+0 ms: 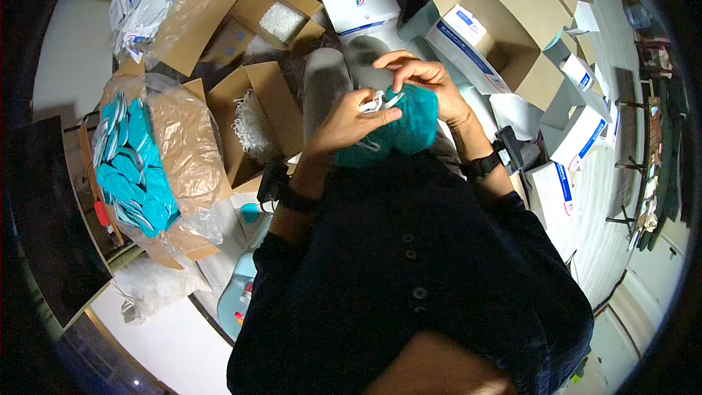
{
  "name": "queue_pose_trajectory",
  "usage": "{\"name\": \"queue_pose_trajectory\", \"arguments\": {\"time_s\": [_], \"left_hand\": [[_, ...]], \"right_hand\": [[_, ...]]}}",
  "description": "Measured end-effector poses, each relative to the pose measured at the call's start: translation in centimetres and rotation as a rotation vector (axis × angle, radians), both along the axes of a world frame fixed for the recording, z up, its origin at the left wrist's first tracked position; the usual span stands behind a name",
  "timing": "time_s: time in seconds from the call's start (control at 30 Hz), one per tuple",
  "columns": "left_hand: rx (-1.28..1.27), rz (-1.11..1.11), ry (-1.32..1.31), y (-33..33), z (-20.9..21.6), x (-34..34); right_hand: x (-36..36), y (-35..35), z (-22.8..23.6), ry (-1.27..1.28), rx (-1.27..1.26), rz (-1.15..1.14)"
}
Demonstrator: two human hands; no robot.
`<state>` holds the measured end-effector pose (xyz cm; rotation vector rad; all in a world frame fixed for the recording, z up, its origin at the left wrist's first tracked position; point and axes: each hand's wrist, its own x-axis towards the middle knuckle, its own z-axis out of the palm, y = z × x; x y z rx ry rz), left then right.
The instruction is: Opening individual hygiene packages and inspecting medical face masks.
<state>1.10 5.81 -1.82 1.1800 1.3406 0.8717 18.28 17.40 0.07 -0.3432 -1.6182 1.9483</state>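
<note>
Above my lap a teal face mask (415, 118) is held between my two hands, with thin white straps (376, 102) at its left edge. My left hand (347, 121) is closed, pinching the mask and straps between thumb and fingers. From the right, my right hand (433, 86) curls over the mask's top edge, its fingertips pinched near the strap end. The exact grip of the right fingertips is partly hidden.
Left, a plastic-lined carton (197, 139) holds a pile of teal masks (135, 168). Ahead are a carton of white cords (252, 128), a carton of small white pieces (281, 22) and a white box (360, 6). An open carton (504, 36) and white boxes (552, 194) stand right.
</note>
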Motion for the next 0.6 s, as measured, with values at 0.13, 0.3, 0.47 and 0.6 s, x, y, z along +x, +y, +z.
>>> {"name": "queue_pose_trajectory", "arguments": {"time_s": [0.13,0.3,0.47,0.6], "left_hand": [[-0.011,0.082,0.130,-0.2,-0.2,-0.1],[0.158,0.277,0.588,-0.7,0.0,-0.4],[0.240,0.548,0.528,-0.4,1.5,1.3],[0.325,0.600,0.334,-0.5,0.6,2.3]], "right_hand": [[0.4,-0.4,0.9,-0.085,0.185,-0.055],[0.5,-1.4,0.9,-0.217,0.213,-0.105],[0.0,-2.7,-1.2,-0.193,-0.025,-0.112],[-1.6,-4.7,-3.5,-0.366,-0.304,-0.357]]}}
